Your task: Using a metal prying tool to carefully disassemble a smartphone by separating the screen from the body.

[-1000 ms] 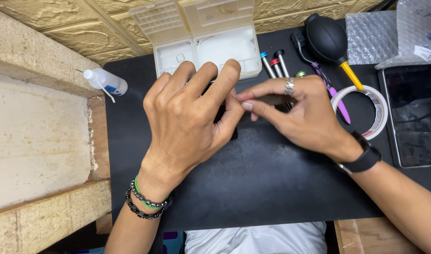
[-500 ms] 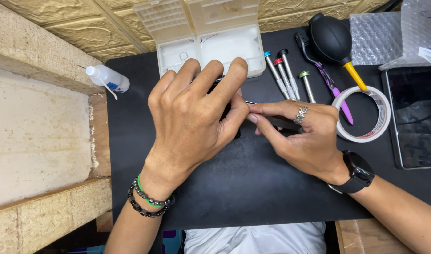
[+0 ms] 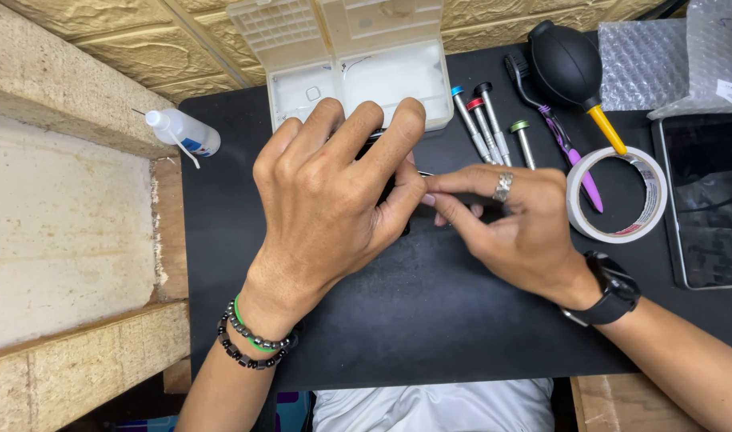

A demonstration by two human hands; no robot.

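Note:
My left hand (image 3: pixel 334 200) lies arched over a small dark device (image 3: pixel 391 194) on the black mat (image 3: pixel 430 336), gripping it and hiding most of it. My right hand (image 3: pixel 514 228), with a ring and a black wristwatch, comes in from the right. Its thumb and forefinger pinch a thin metal tool (image 3: pixel 424 173) whose tip meets the device beside my left thumb. The fingertips of both hands touch there.
A white plastic parts box (image 3: pixel 358 76) stands open behind the hands. Three small screwdrivers (image 3: pixel 486 128), a purple brush (image 3: pixel 562 136), a black air blower (image 3: pixel 570 60), a tape roll (image 3: pixel 618 196), bubble wrap (image 3: pixel 670 56) and a dark screen panel (image 3: pixel 710 200) lie to the right. A squeeze bottle (image 3: pixel 182 132) lies left.
My right hand has drawn back toward me, uncovering the screwdrivers, while its fingertips stay at my left thumb. My left hand stays over the device.

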